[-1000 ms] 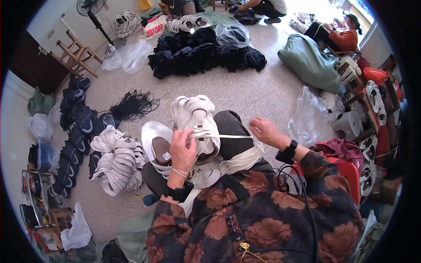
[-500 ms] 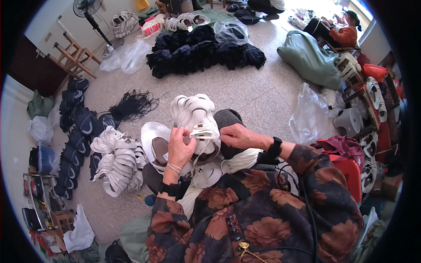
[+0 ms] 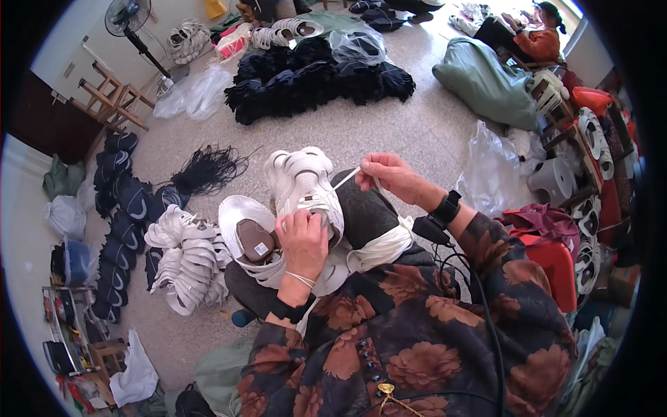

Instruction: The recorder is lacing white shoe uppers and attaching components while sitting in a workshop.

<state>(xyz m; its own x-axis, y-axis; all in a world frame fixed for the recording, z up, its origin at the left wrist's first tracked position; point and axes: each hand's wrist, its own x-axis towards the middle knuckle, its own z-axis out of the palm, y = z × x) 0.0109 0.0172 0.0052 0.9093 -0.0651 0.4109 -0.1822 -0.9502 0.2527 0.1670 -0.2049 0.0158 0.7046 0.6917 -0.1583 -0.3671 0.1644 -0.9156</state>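
Note:
Across my lap lies a nested row of white shoe uppers. My left hand is closed over the opening of the nearest upper, its fingers bent into the lacing area. A white shoelace runs taut from that upper to my right hand, which pinches it between thumb and fingers, up and to the right of the shoe. Beside my left hand another white upper shows its brown lining. A bundle of white laces rests on my right thigh.
Stacked white uppers and a row of dark uppers lie on the floor at left, near loose black laces. A black heap lies ahead. At right are a green sack, a red stool and a seated person.
My right hand has moved up and away from the shoe, drawing the lace out. My left hand has shifted right and down onto the upper's opening. The view has tilted slightly.

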